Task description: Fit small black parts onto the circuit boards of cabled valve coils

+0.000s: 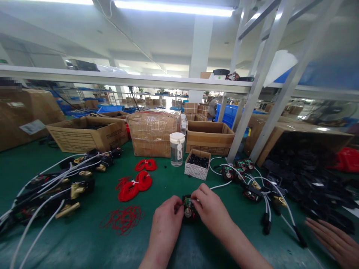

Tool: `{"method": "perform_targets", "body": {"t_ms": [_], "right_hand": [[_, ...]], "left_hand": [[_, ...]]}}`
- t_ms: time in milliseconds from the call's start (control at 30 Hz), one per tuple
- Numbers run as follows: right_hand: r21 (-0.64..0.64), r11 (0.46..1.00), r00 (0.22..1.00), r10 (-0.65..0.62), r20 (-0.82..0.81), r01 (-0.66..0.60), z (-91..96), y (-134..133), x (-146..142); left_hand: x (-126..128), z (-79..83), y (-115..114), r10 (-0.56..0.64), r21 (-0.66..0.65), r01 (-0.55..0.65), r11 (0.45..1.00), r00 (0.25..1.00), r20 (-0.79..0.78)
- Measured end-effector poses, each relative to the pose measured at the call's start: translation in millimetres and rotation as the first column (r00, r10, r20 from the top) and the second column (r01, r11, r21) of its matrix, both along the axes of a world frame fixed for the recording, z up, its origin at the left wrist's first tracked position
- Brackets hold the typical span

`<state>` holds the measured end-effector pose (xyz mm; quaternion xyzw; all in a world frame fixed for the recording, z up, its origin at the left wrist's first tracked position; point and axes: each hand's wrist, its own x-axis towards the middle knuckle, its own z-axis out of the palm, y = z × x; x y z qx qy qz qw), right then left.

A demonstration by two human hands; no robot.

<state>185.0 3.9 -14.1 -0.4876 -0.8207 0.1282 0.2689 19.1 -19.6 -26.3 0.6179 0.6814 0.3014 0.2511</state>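
Noting the central relation first: the small black device with an exposed green circuit board and a round silver part (188,210) sits on the green tabletop (95,246) between the two hands, touching fingertips on both sides. From the left hand (167,218) it lies directly to the right; from the right hand (209,205), to the left and slightly nearer the body. Neither hand is clearly nearer. Its long axis seems to run away from the person, though fingers mask the outline.

Left hand: narrow, thumb and forefinger bent against the device's left edge. Right hand: narrow, fingertips over the board's upper right. Cannot tell whether either pinches the casing or a small part.

Obstruction: only the right fingers, which cover part of the board. Beyond the right hand: a small white patterned cardboard box of black parts (198,172), beside a clear bottle with a white lid (176,153). Left of the left hand: a tied red wire coil (129,192) and a loose red wire tangle (126,219). Well right of the right hand: black devices with white cables (252,193), then a co-worker's hand (332,239).
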Motion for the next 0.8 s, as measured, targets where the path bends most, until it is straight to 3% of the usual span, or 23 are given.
{"method": "perform_targets", "body": {"t_ms": [167,267,467,800], "right_hand": [[0.003,0.998,0.948,-0.056,0.313,0.058,16.2,2,-11],[-0.002,0.997,0.922,-0.074,0.381,0.081,21.7,5,-16],[-0.005,0.996,0.941,-0.087,0.326,0.094,19.1,7,-17],[-0.016,0.996,0.993,-0.085,0.078,0.086,2.4,12,-18]], "left_hand": [[-1,-0.7,-1,-0.014,0.073,0.015,0.997,1.0,-0.005],[-3,-4.3,3,-0.015,0.109,0.012,0.994,1.0,0.027],[-4,-12.0,8,-0.014,0.128,-0.001,0.992,0.993,0.119],[-10,-8.2,15,-0.027,0.078,0.014,0.997,0.984,0.176]]}}
